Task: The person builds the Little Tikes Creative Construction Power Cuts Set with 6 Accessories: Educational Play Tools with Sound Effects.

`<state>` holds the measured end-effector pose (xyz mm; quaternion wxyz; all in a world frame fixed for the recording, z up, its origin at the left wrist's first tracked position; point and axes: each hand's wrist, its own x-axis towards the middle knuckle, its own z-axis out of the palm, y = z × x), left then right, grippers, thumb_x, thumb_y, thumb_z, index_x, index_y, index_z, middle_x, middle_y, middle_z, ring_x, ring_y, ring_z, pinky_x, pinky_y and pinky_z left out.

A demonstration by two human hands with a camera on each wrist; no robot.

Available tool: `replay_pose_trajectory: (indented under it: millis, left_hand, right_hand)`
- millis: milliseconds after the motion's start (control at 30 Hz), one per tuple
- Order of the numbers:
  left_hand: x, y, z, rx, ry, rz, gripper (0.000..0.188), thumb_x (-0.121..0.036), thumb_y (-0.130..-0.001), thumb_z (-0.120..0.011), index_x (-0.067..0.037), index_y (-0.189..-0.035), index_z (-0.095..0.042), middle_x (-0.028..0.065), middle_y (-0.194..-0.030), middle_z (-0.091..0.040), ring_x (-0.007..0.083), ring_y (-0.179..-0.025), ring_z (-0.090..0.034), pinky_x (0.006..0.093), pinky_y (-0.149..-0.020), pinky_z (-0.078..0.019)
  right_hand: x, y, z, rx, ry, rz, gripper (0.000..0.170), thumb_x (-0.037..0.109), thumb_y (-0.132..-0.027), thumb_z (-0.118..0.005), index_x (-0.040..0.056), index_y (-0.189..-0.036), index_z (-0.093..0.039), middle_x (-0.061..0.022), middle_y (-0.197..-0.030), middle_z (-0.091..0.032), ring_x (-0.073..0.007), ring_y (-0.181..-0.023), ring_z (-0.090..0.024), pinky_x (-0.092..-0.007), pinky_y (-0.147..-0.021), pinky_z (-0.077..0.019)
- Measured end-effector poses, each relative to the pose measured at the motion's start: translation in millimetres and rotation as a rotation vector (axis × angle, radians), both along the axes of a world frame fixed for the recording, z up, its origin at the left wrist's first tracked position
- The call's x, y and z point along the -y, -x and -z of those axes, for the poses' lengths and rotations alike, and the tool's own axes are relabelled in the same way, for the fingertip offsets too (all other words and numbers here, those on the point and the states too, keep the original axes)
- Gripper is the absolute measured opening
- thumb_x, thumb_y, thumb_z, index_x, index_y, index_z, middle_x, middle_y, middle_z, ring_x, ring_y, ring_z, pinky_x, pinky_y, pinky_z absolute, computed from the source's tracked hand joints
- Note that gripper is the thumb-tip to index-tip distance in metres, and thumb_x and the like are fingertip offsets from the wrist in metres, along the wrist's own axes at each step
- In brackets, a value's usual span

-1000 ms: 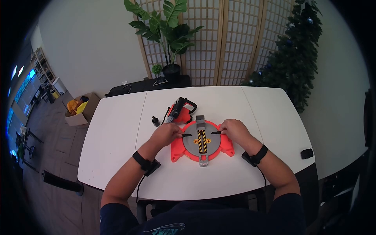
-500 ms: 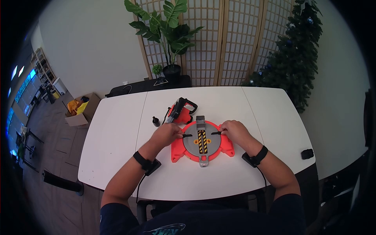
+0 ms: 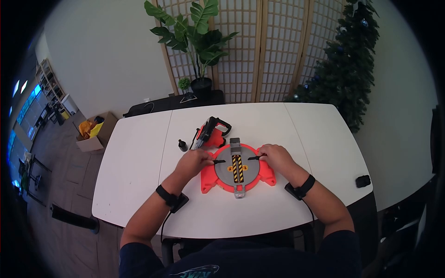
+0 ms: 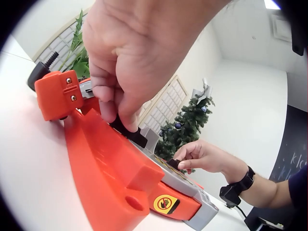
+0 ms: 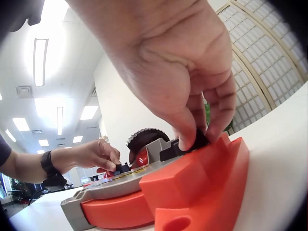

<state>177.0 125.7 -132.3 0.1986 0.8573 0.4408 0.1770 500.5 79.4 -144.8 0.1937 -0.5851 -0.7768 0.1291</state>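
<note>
An orange toy miter saw base (image 3: 210, 178) with a grey round turntable (image 3: 225, 175) and a black-and-yellow striped slot lies flat on the table. My left hand (image 3: 191, 163) pinches a small black clamp-like piece (image 4: 137, 138) at the turntable's left edge, between thumb and fingers. On the opposite edge, my right hand (image 3: 277, 158) pinches a matching black piece (image 5: 169, 152). Both pieces point inward over the grey disc. Just behind the base is the toy saw head (image 3: 214, 133), orange and black with a toothed blade (image 5: 147, 137) showing in the right wrist view.
A small black threaded knob (image 3: 182, 145) stands on the white table (image 3: 134, 162) left of the saw head. A black object (image 3: 363, 181) lies by the right edge. Behind the table are a potted plant (image 3: 202, 85), a folding screen and a decorated tree (image 3: 343, 69).
Both hands stay in the same grip on the black pieces. The whole head view has shifted slightly; the objects keep their places relative to one another.
</note>
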Motion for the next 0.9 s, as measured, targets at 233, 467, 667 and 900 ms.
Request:
replay_pose_trajectory:
  millis: [233, 467, 667, 900]
  left_hand:
    - [4.9, 0.9, 4.6, -0.051, -0.122, -0.011, 0.018, -0.021, -0.086, -0.075, -0.007, -0.096, -0.076, 0.01, -0.091, -0.071, 0.0289, -0.08, -0.068, 0.0379, -0.072, -0.0542]
    - [12.3, -0.1, -22.4, -0.067, -0.058, -0.098, 0.02, -0.025, -0.085, -0.077, -0.012, -0.099, -0.076, 0.0057, -0.094, -0.073, 0.0206, -0.076, -0.07, 0.0352, -0.07, -0.0555]
    - [-0.5, -1.8, -47.1, 0.093, -0.068, -0.264, 0.017, -0.019, -0.086, -0.073, -0.006, -0.097, -0.071, 0.0059, -0.094, -0.073, 0.0194, -0.074, -0.071, 0.0325, -0.069, -0.0559]
    - [-25.4, -3.1, -42.1, 0.06, -0.191, -0.264, 0.04, -0.024, -0.084, -0.072, -0.004, -0.117, -0.061, 0.014, -0.114, -0.067, 0.0287, -0.094, -0.069, 0.0396, -0.082, -0.0552]
  right_hand:
    - [0.9, 2.1, -1.6, 0.03, -0.02, -0.018, 0.01, 0.009, -0.086, -0.068, 0.006, -0.095, -0.072, -0.0109, -0.095, -0.07, -0.0308, -0.092, -0.067, -0.041, -0.081, -0.0535]
    - [1.4, 1.5, -2.3, 0.034, -0.029, -0.027, 0.009, 0.01, -0.086, -0.068, 0.0068, -0.094, -0.072, -0.0115, -0.096, -0.069, -0.0316, -0.091, -0.066, -0.0415, -0.08, -0.0532]
    - [2.2, -5.5, -5.5, 0.012, -0.014, -0.096, 0.029, 0.019, -0.087, -0.073, 0.0049, -0.111, -0.066, -0.0108, -0.1, -0.07, -0.029, -0.094, -0.068, -0.0391, -0.083, -0.0535]
    - [4.9, -3.5, -35.9, 0.039, 0.224, 0.036, 0.058, 0.04, -0.087, -0.076, 0.0048, -0.129, -0.057, -0.0107, -0.103, -0.07, -0.0236, -0.097, -0.068, -0.0344, -0.08, -0.0546]
